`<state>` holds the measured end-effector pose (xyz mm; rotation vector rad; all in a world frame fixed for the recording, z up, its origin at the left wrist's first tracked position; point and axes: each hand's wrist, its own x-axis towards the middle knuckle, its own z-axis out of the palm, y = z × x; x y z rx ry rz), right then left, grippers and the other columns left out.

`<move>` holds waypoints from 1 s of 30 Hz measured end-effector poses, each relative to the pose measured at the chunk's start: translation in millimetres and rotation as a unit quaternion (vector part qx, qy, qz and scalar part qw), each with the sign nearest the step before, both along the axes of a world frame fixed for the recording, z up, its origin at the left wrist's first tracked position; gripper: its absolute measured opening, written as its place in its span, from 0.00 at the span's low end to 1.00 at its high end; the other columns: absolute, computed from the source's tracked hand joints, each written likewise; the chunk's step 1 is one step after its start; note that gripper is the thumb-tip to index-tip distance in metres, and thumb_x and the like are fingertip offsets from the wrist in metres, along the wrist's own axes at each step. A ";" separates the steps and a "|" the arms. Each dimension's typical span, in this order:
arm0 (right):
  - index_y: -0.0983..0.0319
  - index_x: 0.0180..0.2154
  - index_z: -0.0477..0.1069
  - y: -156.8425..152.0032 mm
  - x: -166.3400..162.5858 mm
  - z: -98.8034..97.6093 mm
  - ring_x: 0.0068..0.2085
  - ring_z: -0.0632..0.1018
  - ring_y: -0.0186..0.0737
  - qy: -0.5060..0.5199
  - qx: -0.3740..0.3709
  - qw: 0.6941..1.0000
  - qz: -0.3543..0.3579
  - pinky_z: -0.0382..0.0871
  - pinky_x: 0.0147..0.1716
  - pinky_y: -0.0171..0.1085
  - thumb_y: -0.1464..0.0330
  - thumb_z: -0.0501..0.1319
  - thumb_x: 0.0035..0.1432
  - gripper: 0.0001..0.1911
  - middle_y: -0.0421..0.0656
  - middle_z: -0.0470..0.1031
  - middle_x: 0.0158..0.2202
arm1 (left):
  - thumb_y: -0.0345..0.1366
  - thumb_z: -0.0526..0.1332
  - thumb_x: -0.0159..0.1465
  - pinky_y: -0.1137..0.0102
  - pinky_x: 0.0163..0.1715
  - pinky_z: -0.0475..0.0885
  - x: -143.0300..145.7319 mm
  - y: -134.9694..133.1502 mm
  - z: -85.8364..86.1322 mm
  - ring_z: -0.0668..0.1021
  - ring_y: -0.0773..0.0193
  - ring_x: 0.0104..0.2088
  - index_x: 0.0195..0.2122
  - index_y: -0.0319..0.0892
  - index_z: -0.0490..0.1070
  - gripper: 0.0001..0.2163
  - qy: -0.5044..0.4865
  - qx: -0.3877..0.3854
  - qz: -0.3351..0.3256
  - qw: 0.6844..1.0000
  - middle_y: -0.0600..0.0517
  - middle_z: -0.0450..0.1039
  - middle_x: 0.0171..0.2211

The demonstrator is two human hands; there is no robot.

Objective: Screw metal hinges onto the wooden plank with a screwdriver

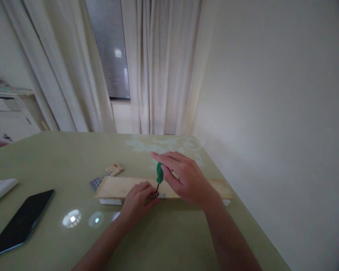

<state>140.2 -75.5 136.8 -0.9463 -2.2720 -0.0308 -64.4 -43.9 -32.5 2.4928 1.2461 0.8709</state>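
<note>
Your left hand (138, 201) and right hand (186, 175): both bare, five-fingered, slim build. Your left wrist (123, 221) and right wrist (210, 199) are bare too, narrower than the hands. Your left forearm (107, 237) and right forearm (228, 233) are bare, smooth-looking, plain, widening toward the bottom edge, where both get cut off. Right one looks broader there. Your fingernails are too small and blurred to tell.
</note>
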 end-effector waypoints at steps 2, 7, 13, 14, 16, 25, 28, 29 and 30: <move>0.59 0.59 0.75 5.5 1.4 -2.8 0.45 0.77 0.41 0.007 0.028 0.999 -0.026 0.70 0.47 0.38 0.65 0.54 0.75 0.18 0.45 0.80 0.43 | 0.34 0.73 0.62 0.65 0.40 0.67 0.4 0.2 0.3 0.76 0.57 0.39 0.37 0.45 0.77 0.07 0.000 0.002 0.000 1.000 0.52 0.77 0.38; 0.60 0.64 0.71 13.5 -1.7 -8.2 0.47 0.76 0.44 0.000 0.043 0.998 -0.048 0.71 0.48 0.41 0.61 0.56 0.73 0.22 0.47 0.78 0.45 | 0.36 0.72 0.64 0.65 0.40 0.66 -0.3 -0.1 -0.3 0.76 0.58 0.39 0.37 0.44 0.76 0.06 0.000 0.011 -0.003 1.000 0.52 0.76 0.38; 0.62 0.53 0.79 10.7 -10.1 -10.9 0.41 0.77 0.43 0.001 0.089 0.995 -0.053 0.71 0.44 0.41 0.59 0.60 0.72 0.17 0.45 0.79 0.37 | 0.35 0.71 0.64 0.66 0.39 0.65 0.2 -0.6 -2.8 0.75 0.58 0.38 0.36 0.45 0.76 0.05 -0.002 0.039 -0.004 0.999 0.52 0.76 0.37; 0.62 0.50 0.80 10.5 -11.1 -11.4 0.40 0.76 0.45 -0.009 0.112 0.991 -0.075 0.71 0.43 0.42 0.57 0.61 0.71 0.17 0.46 0.78 0.35 | 0.35 0.70 0.64 0.66 0.39 0.65 0.4 -0.3 -3.3 0.75 0.58 0.38 0.36 0.45 0.76 0.05 -0.001 0.041 -0.001 0.999 0.52 0.76 0.37; 0.63 0.54 0.78 9.7 -11.9 -11.1 0.44 0.76 0.47 -0.020 0.117 0.990 -0.076 0.70 0.46 0.43 0.59 0.59 0.71 0.18 0.48 0.80 0.41 | 0.35 0.70 0.64 0.66 0.38 0.65 0.5 0.5 -4.5 0.75 0.58 0.38 0.37 0.45 0.76 0.04 0.001 0.041 0.003 0.999 0.52 0.76 0.38; 0.63 0.53 0.78 12.3 -8.2 -11.3 0.40 0.76 0.46 -0.025 0.131 0.988 -0.081 0.70 0.41 0.42 0.57 0.58 0.72 0.20 0.47 0.79 0.37 | 0.33 0.72 0.63 0.65 0.40 0.65 1.4 0.5 -4.5 0.74 0.57 0.39 0.38 0.45 0.76 0.06 0.003 0.029 -0.001 1.000 0.52 0.75 0.38; 0.64 0.66 0.66 13.6 -5.9 -11.3 0.48 0.77 0.45 -0.021 0.065 0.998 -0.018 0.71 0.48 0.42 0.63 0.54 0.74 0.23 0.48 0.80 0.47 | 0.32 0.72 0.63 0.65 0.40 0.64 2.4 -1.2 -1.4 0.74 0.57 0.39 0.38 0.44 0.75 0.07 0.012 0.016 -0.001 1.000 0.52 0.75 0.39; 0.63 0.65 0.67 13.6 -5.3 -11.3 0.47 0.77 0.43 -0.016 0.061 0.998 -0.017 0.71 0.47 0.41 0.64 0.54 0.75 0.22 0.47 0.80 0.46 | 0.31 0.71 0.63 0.65 0.40 0.64 2.8 -1.6 -0.5 0.74 0.57 0.39 0.38 0.44 0.75 0.07 0.017 0.013 -0.002 1.000 0.52 0.75 0.39; 0.62 0.62 0.72 13.2 -4.9 -11.1 0.44 0.77 0.43 -0.013 0.070 0.997 -0.030 0.71 0.45 0.40 0.62 0.54 0.75 0.20 0.46 0.80 0.42 | 0.31 0.71 0.63 0.65 0.40 0.64 3.1 -2.0 0.3 0.74 0.57 0.39 0.38 0.44 0.75 0.06 0.021 0.010 -0.003 1.000 0.52 0.75 0.39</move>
